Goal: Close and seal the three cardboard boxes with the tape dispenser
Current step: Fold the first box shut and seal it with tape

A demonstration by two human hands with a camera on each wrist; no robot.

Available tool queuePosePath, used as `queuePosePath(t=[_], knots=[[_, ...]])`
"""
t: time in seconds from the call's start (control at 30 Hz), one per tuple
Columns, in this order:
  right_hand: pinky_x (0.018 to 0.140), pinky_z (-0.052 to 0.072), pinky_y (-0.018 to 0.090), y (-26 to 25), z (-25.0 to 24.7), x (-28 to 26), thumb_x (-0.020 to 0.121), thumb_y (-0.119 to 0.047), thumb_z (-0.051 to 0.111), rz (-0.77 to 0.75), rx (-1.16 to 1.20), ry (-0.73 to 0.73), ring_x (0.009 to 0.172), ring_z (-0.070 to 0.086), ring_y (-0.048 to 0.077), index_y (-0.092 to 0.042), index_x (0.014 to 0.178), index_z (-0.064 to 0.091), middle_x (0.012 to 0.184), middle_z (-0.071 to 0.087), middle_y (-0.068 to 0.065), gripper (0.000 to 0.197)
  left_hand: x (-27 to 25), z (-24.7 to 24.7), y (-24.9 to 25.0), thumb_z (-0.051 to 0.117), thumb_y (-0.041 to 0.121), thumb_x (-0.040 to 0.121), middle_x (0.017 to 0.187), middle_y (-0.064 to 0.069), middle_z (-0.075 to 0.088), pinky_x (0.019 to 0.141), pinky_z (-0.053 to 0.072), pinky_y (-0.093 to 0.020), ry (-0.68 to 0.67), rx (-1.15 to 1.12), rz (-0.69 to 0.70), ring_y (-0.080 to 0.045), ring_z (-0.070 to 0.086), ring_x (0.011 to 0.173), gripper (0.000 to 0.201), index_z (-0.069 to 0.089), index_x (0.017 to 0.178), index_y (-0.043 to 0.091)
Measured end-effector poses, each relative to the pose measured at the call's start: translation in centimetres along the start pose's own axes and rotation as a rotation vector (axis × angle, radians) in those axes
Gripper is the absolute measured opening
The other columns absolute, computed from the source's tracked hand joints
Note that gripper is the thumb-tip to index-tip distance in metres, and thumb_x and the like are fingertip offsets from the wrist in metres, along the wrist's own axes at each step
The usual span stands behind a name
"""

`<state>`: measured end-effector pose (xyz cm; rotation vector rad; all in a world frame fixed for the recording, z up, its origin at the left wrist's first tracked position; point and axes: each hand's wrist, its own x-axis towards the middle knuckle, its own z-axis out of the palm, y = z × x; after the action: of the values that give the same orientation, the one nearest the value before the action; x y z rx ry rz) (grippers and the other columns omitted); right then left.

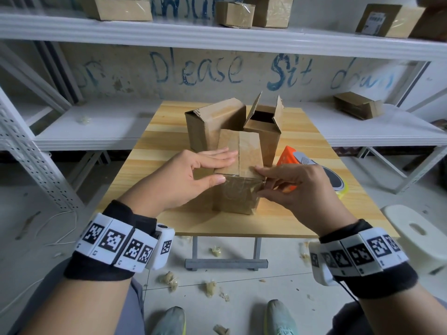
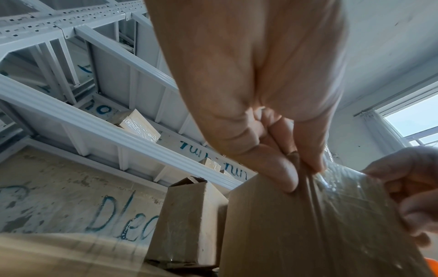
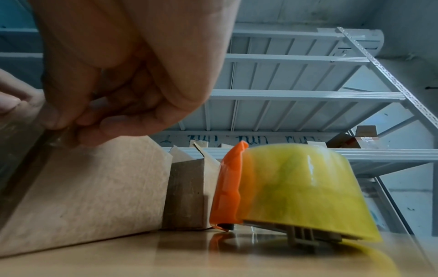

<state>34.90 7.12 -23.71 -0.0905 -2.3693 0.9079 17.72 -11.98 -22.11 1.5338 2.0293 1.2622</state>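
Three cardboard boxes stand on the wooden table [image 1: 150, 165]. The near box [image 1: 235, 194] is shut, with clear tape [image 1: 249, 153] over its top and down its front. My left hand [image 1: 225, 168] lies with straight fingers flat on the lid and its thumb pressing the front's top edge. My right hand [image 1: 262, 181], fingers curled, pinches the tape at the box's front right corner [image 3: 59, 138]. Behind, the left box [image 1: 212, 124] has its flaps folded down and the right box [image 1: 263, 131] has its flaps standing up. The orange tape dispenser [image 1: 289, 155] [image 3: 284, 187] lies on the table to the right, untouched.
White metal shelving [image 1: 217, 37] with more boxes runs behind and beside the table. A white stool [image 1: 416, 233] stands at the table's right front corner. Crumpled tape scraps [image 1: 208, 287] litter the floor under the front edge.
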Motion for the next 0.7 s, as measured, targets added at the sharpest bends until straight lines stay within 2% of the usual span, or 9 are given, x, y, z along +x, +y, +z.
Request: queuePosePath(t=[0.1,0.2,0.3,0.4,0.5,0.63,0.7], knots=[[0.074,0.057,0.036,0.08,-0.34,0.15,0.076,-0.015,0.083,0.035,0.032,-0.047,0.075,0.065,0.023,-0.019,0.119,0.072,0.082,0.072,0.002,0.044,0.03,-0.06,-0.01,0.068,0.009,0.093,0.142,0.024,0.054,0.124,0.022,-0.030,-0.001,0.005,-0.002,0.013,0.035,0.139,0.043,0.063,0.133,0.024],[0.078,0.054,0.035,0.09,-0.92,0.26,0.085,-0.017,0.076,0.052,0.029,-0.114,0.082,0.064,0.027,-0.021,0.123,0.070,0.087,0.072,0.006,0.039,0.03,-0.06,-0.07,0.069,0.009,0.093,0.142,0.023,0.055,0.124,0.023,-0.031,-0.001,0.001,0.001,0.012,0.035,0.139,0.043,0.063,0.133,0.023],[0.077,0.052,0.035,0.02,-1.01,0.30,0.090,-0.014,0.072,0.041,0.027,-0.143,0.081,0.061,0.024,-0.020,0.125,0.069,0.087,0.069,0.006,0.036,0.03,-0.05,-0.09,0.068,0.009,0.093,0.142,0.024,0.055,0.124,0.023,-0.031,-0.002,0.008,0.003,0.012,0.035,0.139,0.043,0.063,0.133,0.023],[0.076,0.052,0.029,0.02,-1.01,0.30,0.090,-0.010,0.071,0.026,0.019,-0.136,0.077,0.060,0.019,-0.018,0.125,0.069,0.085,0.069,0.003,0.036,0.05,0.03,-0.07,0.068,0.008,0.093,0.141,0.024,0.054,0.124,0.023,-0.030,0.005,0.008,0.002,0.013,0.035,0.139,0.043,0.063,0.133,0.022],[0.080,0.057,0.027,-0.17,-0.76,0.13,0.089,-0.004,0.071,-0.008,-0.026,-0.094,0.080,0.068,0.011,-0.016,0.123,0.071,0.089,0.073,0.001,0.037,0.02,0.15,-0.04,0.068,0.009,0.093,0.141,0.025,0.055,0.124,0.023,-0.031,0.010,0.007,-0.002,0.013,0.036,0.138,0.043,0.063,0.133,0.022],[0.069,0.057,0.025,-0.33,-0.05,0.22,0.086,0.000,0.068,-0.039,-0.071,0.024,0.070,0.066,0.008,-0.015,0.111,0.077,0.082,0.074,-0.003,0.030,-0.02,0.17,-0.14,0.069,0.008,0.092,0.141,0.023,0.056,0.124,0.024,-0.033,0.012,0.001,0.004,0.011,0.036,0.139,0.043,0.064,0.132,0.022],[0.072,0.058,0.026,-0.32,-0.19,0.28,0.087,-0.001,0.068,-0.022,-0.052,0.004,0.074,0.068,0.010,-0.015,0.112,0.077,0.085,0.075,-0.004,0.030,-0.01,0.17,-0.15,0.069,0.007,0.093,0.141,0.023,0.056,0.124,0.024,-0.033,0.013,-0.005,0.002,0.011,0.036,0.139,0.042,0.064,0.132,0.022]])
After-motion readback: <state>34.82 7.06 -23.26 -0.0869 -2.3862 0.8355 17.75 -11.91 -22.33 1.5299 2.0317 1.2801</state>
